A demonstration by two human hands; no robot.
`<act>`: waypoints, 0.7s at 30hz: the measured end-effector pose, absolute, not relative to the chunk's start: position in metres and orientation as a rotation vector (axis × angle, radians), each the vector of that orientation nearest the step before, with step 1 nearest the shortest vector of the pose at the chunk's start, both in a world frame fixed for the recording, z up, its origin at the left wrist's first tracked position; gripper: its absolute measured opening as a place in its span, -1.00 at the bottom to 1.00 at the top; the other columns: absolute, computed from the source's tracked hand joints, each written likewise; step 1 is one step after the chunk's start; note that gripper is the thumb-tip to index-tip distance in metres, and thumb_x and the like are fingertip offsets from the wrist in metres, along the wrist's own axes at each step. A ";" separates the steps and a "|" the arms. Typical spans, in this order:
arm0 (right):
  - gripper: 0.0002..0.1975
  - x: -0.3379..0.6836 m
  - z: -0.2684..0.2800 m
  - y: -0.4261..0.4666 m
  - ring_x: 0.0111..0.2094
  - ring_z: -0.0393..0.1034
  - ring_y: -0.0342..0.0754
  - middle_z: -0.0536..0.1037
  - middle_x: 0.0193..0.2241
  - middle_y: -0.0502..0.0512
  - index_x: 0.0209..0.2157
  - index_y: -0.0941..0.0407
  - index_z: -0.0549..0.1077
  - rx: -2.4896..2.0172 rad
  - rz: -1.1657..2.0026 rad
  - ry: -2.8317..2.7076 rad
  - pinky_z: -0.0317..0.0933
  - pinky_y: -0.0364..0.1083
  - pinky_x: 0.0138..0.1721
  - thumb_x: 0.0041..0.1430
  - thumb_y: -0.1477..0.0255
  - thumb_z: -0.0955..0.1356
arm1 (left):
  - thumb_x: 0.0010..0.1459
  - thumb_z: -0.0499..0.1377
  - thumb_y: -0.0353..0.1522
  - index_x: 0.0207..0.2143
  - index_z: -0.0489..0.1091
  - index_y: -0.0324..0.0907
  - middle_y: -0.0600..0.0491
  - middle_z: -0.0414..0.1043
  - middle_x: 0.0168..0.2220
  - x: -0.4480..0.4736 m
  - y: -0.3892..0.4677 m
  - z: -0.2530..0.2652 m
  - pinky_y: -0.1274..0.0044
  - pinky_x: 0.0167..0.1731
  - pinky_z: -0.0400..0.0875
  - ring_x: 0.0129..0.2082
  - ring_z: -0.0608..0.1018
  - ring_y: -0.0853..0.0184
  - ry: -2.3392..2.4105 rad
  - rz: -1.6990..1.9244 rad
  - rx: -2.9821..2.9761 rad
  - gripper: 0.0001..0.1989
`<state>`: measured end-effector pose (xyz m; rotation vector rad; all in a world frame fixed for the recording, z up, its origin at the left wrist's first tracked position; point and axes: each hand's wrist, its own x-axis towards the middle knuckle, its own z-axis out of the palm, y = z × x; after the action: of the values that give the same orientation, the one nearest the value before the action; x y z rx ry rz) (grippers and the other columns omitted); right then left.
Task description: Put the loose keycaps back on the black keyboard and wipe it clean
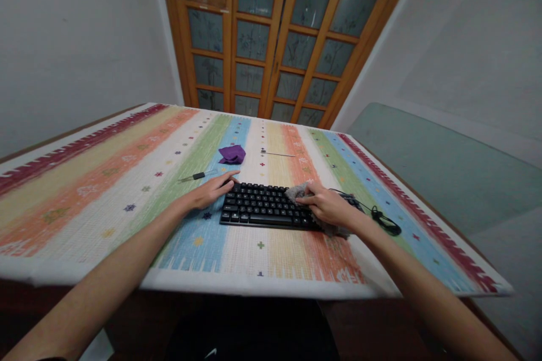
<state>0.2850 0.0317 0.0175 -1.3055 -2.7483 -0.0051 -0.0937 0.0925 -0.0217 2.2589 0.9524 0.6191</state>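
A black computer keyboard (262,203) lies flat on the striped tablecloth. At its left end is my left hand (210,190), fingers stretched out, with the fingertips at the upper left corner. My right hand (325,205) is closed on a grey cloth (297,193) over the right part of the keys. Part of that cloth hangs below the hand and hides some keys. The keyboard's black cable (385,221) lies coiled to the right of my right hand.
Beyond the keyboard sit a folded purple cloth (232,154) and a thin rod-like tool (277,154). A small brush-like tool with a dark grip (198,176) lies left of it. The striped tablecloth (139,180) covers the table. Wooden doors with glass panes (271,39) stand behind.
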 end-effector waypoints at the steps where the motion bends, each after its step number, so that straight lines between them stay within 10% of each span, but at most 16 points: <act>1: -0.53 0.286 0.017 0.031 -0.25 0.29 0.00 0.44 -0.27 0.19 -0.02 0.06 0.63 -1.291 -0.017 -2.759 0.20 -0.04 -0.22 0.19 0.66 0.23 | 0.39 -0.16 -0.09 0.41 0.01 -0.18 -0.15 0.41 0.19 -0.094 0.092 -0.022 0.32 0.15 0.25 0.07 0.47 0.08 0.949 0.620 2.259 -0.35; 21: -0.52 0.302 0.016 0.029 -0.21 0.33 0.03 0.46 -0.25 0.17 -0.03 0.03 0.64 -1.437 0.100 -2.707 0.22 0.00 -0.16 0.17 0.64 0.24 | 0.37 -0.16 -0.06 0.40 0.06 -0.19 -0.14 0.44 0.15 -0.092 0.090 -0.018 0.28 0.17 0.25 0.07 0.47 0.07 0.955 0.626 2.237 -0.34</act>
<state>0.3023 0.0294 0.0162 -1.4371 -2.7070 0.1002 -0.0918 0.0899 -0.0176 2.2368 0.9549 0.6259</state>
